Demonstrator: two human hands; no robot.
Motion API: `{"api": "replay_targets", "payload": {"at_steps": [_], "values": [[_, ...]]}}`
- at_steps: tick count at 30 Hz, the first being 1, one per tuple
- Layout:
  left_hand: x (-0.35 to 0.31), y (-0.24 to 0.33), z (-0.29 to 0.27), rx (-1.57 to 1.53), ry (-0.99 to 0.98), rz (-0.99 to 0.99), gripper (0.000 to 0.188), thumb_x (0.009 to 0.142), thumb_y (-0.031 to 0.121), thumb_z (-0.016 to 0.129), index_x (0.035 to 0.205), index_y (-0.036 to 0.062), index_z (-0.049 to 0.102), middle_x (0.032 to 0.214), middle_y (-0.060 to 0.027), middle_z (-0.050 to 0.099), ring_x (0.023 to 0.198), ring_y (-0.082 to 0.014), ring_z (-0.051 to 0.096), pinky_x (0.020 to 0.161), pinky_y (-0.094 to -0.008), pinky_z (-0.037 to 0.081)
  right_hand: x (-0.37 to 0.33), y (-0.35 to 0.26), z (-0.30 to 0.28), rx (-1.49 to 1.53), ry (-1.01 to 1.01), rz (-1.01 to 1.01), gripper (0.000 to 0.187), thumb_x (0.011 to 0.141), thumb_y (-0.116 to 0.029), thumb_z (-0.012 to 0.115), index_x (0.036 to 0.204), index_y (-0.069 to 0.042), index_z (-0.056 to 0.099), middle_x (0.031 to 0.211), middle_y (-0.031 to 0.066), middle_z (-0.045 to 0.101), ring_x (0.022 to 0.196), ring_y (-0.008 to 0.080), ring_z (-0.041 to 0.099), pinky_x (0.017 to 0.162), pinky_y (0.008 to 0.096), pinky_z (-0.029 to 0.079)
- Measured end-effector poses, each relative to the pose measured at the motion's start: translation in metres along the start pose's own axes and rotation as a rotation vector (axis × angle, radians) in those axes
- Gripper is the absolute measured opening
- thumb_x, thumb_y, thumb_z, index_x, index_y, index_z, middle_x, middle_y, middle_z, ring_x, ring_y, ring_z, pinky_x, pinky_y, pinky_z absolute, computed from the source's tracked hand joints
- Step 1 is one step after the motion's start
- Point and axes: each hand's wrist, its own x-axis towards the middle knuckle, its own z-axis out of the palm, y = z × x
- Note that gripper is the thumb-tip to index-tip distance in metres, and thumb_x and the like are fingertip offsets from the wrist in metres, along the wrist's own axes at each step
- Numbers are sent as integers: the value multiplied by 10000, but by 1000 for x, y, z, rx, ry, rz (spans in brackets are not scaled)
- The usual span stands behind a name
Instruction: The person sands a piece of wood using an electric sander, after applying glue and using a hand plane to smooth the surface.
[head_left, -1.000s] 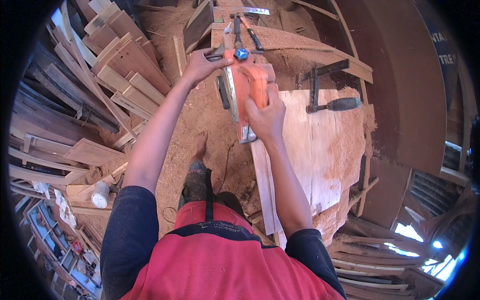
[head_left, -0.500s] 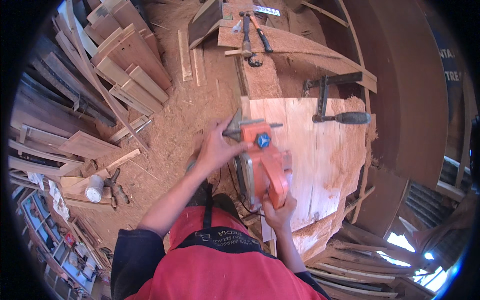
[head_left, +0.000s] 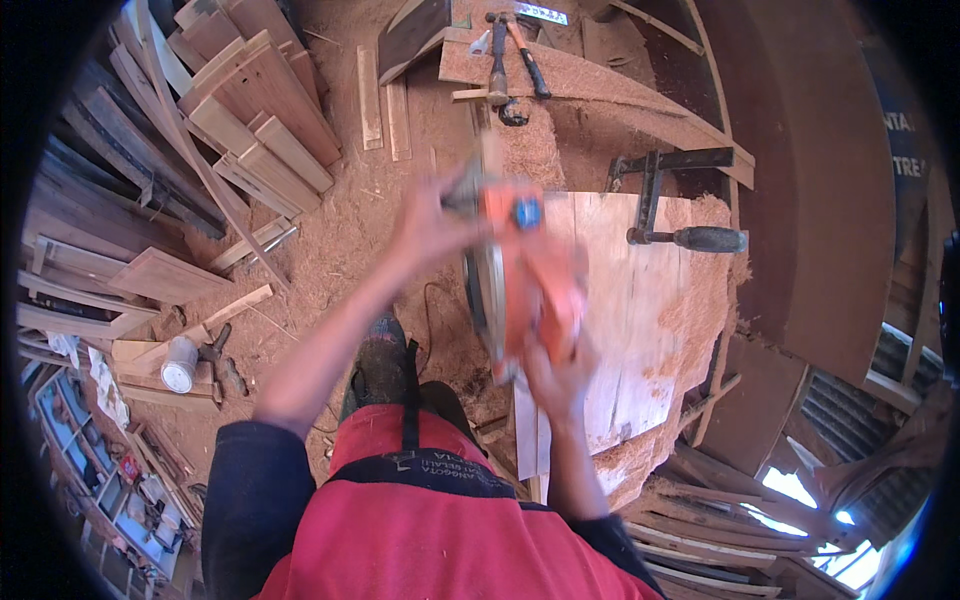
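An orange electric hand planer [head_left: 530, 265], with a blue knob [head_left: 526, 211] at its front, sits at the left edge of a pale wooden board [head_left: 630, 320]. The tool is smeared by motion. My right hand [head_left: 560, 377] is closed round its rear handle. At the planer's front left, my left hand [head_left: 430, 225] is closed on a grey part and the front of the body; its fingers are blurred. A black bar clamp [head_left: 655, 190] with a dark handle stands at the board's far right. Shavings cover the board's right side.
Two hammers [head_left: 512, 55] lie on a shavings-covered plank [head_left: 600, 85] beyond the board. Planks [head_left: 265, 110] lean in stacks at far left. A white tub [head_left: 180, 365] and tools sit on the floor at left. Brown panels [head_left: 800, 200] stand at right.
Both hands and the planer have moved forward, away from me, along the board's left edge. My left forearm has swung forward, and my leg shows more at left.
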Motion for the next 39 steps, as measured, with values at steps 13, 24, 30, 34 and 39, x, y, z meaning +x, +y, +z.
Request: {"api": "replay_targets", "payload": {"at_steps": [13,24,30,34,39], "values": [[6,22,-12,-74,-75,-94,895,611,470,932,1294,-19,622,1083,-177,633,1037,-284,626,933,-391,494,-4,10,0,65,-95,126,256,778,-104,714,993,15,642,739,166,672,674,233,696,624,372,528],[33,8,-17,-34,-97,52,959,669,548,894,1314,-92,588,1132,-196,706,1055,-225,671,942,-343,516,30,-4,12,65,-16,69,214,794,-173,740,843,13,648,711,176,651,608,263,633,601,396,501],[-186,38,46,-16,-281,-146,960,584,434,943,1335,-49,589,1164,-192,634,1076,-272,614,950,-364,493,-204,47,-80,-85,-47,182,213,780,-170,769,900,-19,677,758,162,675,655,308,678,615,390,521],[-337,51,91,103,-229,-188,991,566,428,945,1339,-48,548,1154,-214,548,1128,-383,561,993,-439,464,-353,75,-143,-184,-112,314,182,750,-136,759,875,-30,682,736,135,680,637,257,679,624,366,527],[-392,50,111,165,-343,-146,1014,544,504,940,1308,-15,524,1090,-191,530,1063,-356,562,908,-448,477,-433,95,-171,-85,-108,500,176,735,-100,731,879,-12,681,730,118,677,638,212,679,623,346,523]]}}
